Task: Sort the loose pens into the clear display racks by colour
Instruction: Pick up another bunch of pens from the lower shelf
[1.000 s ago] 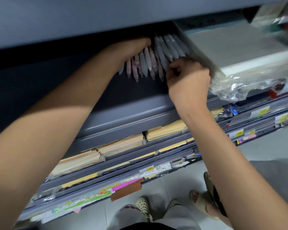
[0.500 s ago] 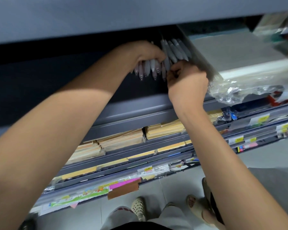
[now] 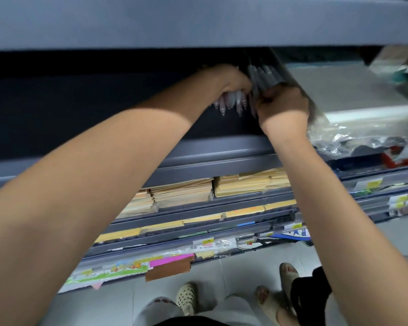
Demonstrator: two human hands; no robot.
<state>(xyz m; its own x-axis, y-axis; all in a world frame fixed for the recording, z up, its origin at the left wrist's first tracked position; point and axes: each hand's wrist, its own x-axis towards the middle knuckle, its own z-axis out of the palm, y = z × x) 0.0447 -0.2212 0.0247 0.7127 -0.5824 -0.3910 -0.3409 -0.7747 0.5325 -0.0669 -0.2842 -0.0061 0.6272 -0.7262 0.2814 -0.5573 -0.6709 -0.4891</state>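
Several white, pink-tipped pens lie on a dark shelf under a grey ledge. My left hand curls over them, and their tips stick out below the fingers. More grey-white pens stand side by side to the right, against a clear rack wall. My right hand is curled beside these, its fingers at their lower ends; whether it pinches one is hidden.
A grey shelf edge overhangs the pens. Crumpled clear plastic wrap and paper packs lie to the right. Stacks of tan envelopes fill lower shelves. On the tiled floor below are feet in sandals and another person's feet.
My left hand has slid right and curled over the pink-tipped pens, bunching them toward the rack. My right hand stayed beside the rack.
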